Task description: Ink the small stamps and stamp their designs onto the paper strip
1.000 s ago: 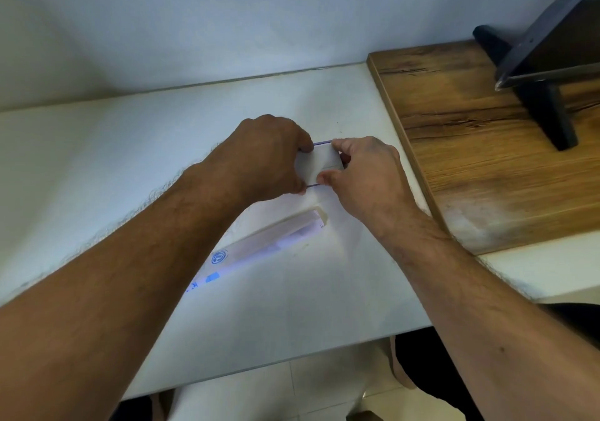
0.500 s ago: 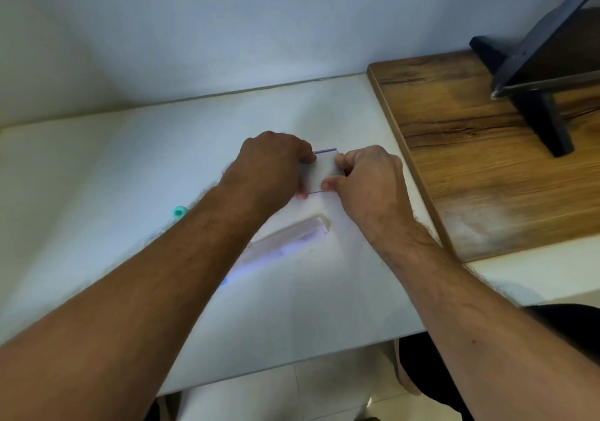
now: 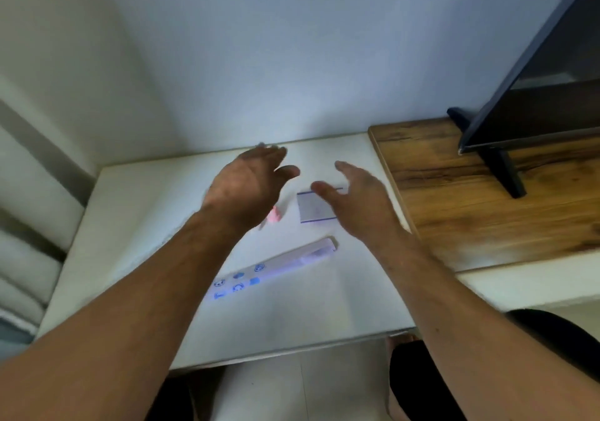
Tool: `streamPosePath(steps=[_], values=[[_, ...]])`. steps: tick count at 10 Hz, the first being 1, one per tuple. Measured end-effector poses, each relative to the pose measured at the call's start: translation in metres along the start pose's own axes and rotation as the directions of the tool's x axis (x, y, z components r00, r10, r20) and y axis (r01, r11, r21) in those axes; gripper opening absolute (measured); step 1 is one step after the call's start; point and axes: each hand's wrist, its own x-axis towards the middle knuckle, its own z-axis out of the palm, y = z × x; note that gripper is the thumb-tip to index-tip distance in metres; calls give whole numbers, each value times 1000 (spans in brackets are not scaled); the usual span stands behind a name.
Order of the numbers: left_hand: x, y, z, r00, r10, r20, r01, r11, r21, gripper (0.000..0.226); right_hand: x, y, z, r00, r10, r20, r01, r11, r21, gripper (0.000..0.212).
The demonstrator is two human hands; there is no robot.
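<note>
Blue prints already sit on the paper strip (image 3: pixel 276 266) — we count about five small designs clustered toward its near-left end, while the far-right half looks unstamped apart from a faint pale smudge we cannot read. The strip lies diagonally on the white table (image 3: pixel 136 225), near us, well apart from both hands. By our judgement the task is well under way, perhaps near its end, though bare paper is left if more designs are wanted.

Our left hand (image 3: pixel 246 186) hovers above the table with fingers spread wide and holds nothing. Our right hand (image 3: pixel 354 199) is likewise spread and empty, its thumb reaching over the far-right corner of the ink pad (image 3: pixel 313 208), a small pale square with dark blue edges lying flat between the hands; we cannot tell whether its lid is on. We cannot say whether the thumb touches it or only passes above.

One pink stamp (image 3: pixel 273 216) lies just beside the left wrist, left of the pad — half covered by the hand and blurred, so its shape and face are unclear. Any other stamps are out of sight; they may lie under the left forearm or off the table. The designs themselves are too small and soft to name. On the right, a wooden board (image 3: pixel 454 199) carries a dark monitor (image 3: pixel 535 96), cut off by the frame edge.
</note>
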Motion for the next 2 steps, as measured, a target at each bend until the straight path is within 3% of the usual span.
streamPosePath(steps=[1, 2], values=[[-22, -31, -25, 998, -61, 20, 59, 994, 87, 71, -3, -29, 2, 980, -69, 188, 97, 984, -148, 84], [-36, -60, -45, 985, -166, 35, 162, 981, 109, 84, 4, -51, 1, 962, -86, 258, 148, 961, -233, 86]])
